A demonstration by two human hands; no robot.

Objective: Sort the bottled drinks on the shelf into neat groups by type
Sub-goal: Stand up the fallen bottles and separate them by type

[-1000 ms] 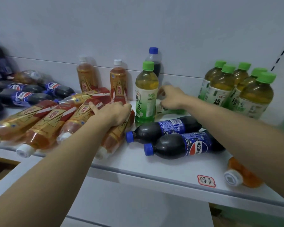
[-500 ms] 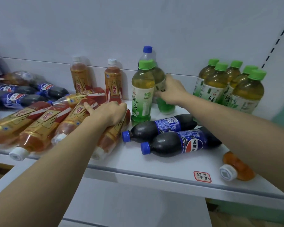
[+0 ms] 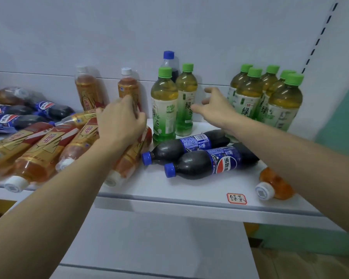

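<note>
Two green teas [image 3: 174, 105] stand upright side by side at the middle of the shelf [image 3: 189, 190], in front of a blue-capped cola [image 3: 169, 61] at the back wall. The right hand [image 3: 214, 107] hangs just right of the rear one, fingers spread and loosely bent, gripping nothing; its thumb points at the label, very near it, though I cannot tell whether it touches. Both bottles' long axes run vertical, so any push toward the green tea group [image 3: 268, 97] farther right would go sideways across the shelf, and the right hand is plainly the nearer one for that. The left hand [image 3: 120, 119] lies palm down over the lying red teas [image 3: 49, 146], fingers curved over a bottle, fingertips reaching the foot of a standing red tea [image 3: 129, 87]; whether it truly grips I cannot tell. Two colas [image 3: 197, 154] lie on their sides in front of the green pair, caps to the left, and would be in the way of a low sweep. Half a second ago the right hand was wrapped round the rear green tea, which leaned; now that bottle stands straight beside its twin and the hand has let go. The left hand has slid a little farther back along the red teas.
</note>
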